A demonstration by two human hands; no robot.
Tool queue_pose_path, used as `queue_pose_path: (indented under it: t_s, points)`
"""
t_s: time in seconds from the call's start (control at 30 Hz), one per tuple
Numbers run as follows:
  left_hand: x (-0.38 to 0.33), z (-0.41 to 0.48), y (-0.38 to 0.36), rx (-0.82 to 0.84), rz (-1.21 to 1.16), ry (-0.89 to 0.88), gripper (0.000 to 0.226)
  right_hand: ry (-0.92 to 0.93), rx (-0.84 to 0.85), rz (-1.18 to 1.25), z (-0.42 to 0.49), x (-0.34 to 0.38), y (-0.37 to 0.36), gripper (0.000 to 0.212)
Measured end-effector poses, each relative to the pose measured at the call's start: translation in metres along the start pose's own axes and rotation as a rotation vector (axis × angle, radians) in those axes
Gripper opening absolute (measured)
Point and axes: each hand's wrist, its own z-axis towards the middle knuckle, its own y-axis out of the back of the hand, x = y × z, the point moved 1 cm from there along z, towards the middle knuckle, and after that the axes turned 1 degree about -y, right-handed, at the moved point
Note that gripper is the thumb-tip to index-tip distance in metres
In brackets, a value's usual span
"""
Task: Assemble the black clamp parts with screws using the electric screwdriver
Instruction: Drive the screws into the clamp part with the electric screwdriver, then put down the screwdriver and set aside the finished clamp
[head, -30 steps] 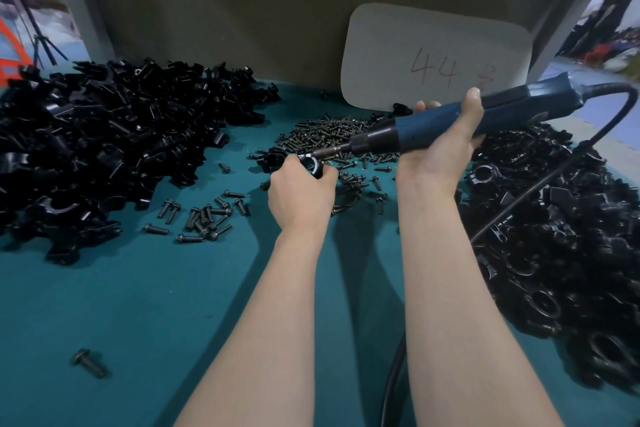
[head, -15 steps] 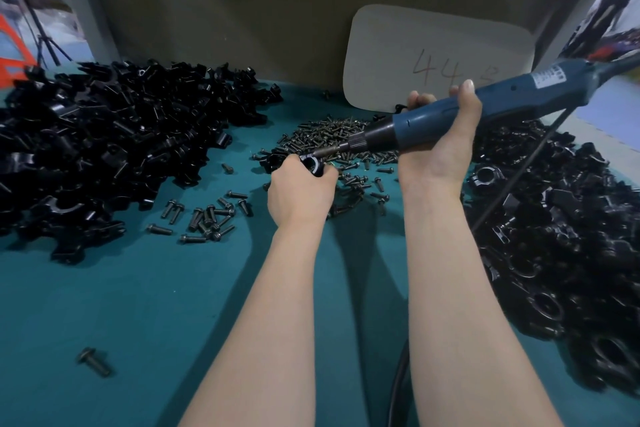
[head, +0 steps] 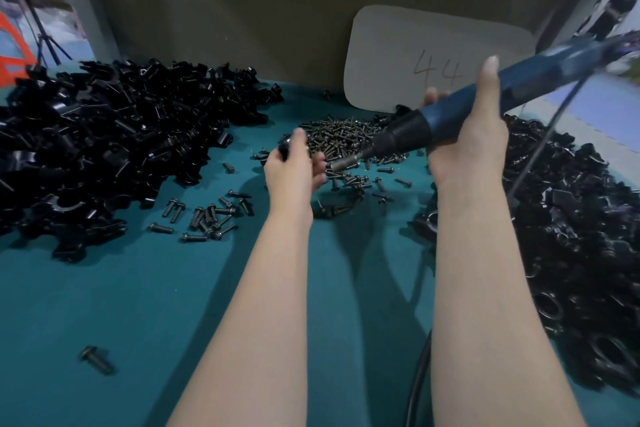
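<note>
Our right grip hugs the screwdriver; left grip pinches a clamp by the screw pile. We should hold the tip straight.

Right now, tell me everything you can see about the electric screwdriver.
The electric screwdriver has a blue body, a black tapered collar and a slim metal bit. The right hand grips its body, holding it slanted: bit end low, pointing at the left hand holding a black clamp part, rear end raised and blurred. A dark cable trails from the rear.
</note>
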Motion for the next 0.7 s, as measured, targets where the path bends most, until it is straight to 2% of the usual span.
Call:
queue_pose_path:
  t_s: [0.07, 0.17, 0.2, 0.3, 0.47, 0.57, 0.7]
  points:
    - [-0.001, 0.002, 0.0, 0.085, -0.327, 0.176, 0.03, -0.081, -0.037, -0.141, 0.002, -0.003, 0.004, 0.047]
    - [0.0, 0.005, 0.001, 0.17, -0.421, 0.225, 0.043, -0.215, -0.078, -0.17, 0.002, -0.011, 0.011, 0.02]
    - [0.001, 0.005, 0.0, 0.177, -0.425, 0.214, 0.043, -0.237, -0.091, -0.17, 0.002, -0.014, 0.012, 0.017]
    - [0.002, 0.005, 0.0, 0.157, -0.426, 0.174, 0.032, -0.245, -0.131, -0.264, 0.01, -0.018, 0.017, 0.035]
    - [0.002, 0.005, 0.002, 0.132, -0.464, 0.2, 0.026, -0.267, -0.143, -0.859, 0.023, -0.031, 0.033, 0.055]
    - [0.001, 0.006, 0.003, 0.114, -0.498, 0.211, 0.025, -0.193, -0.107, -1.267, 0.022, -0.041, 0.039, 0.069]
    - [0.0, 0.007, 0.004, 0.096, -0.514, 0.204, 0.025, -0.153, -0.073, -1.523, 0.021, -0.049, 0.038, 0.08]
